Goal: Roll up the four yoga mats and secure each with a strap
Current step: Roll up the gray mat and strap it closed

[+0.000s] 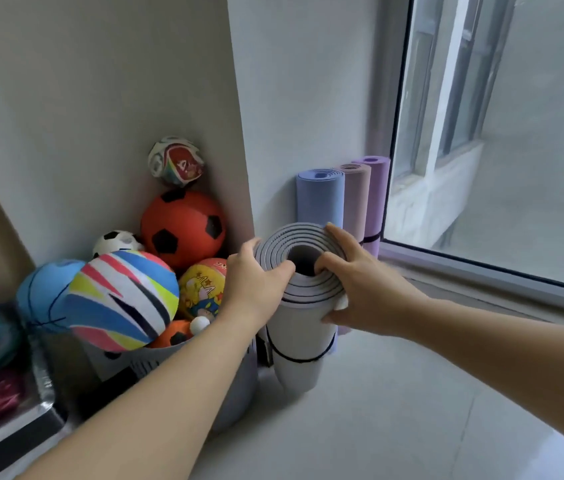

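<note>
Grey rolled mat (296, 327) upright, strapped; both hands gripping top.

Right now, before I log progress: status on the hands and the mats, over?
Left hand and right hand both grip top of grey mat. Mat rolled, upright, black strap on. Three rolled mats at wall behind. Ball basket close on left.

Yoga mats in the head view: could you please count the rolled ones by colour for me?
grey mat: 1
blue mat: 1
pink mat: 1
purple mat: 1
Total: 4
</note>
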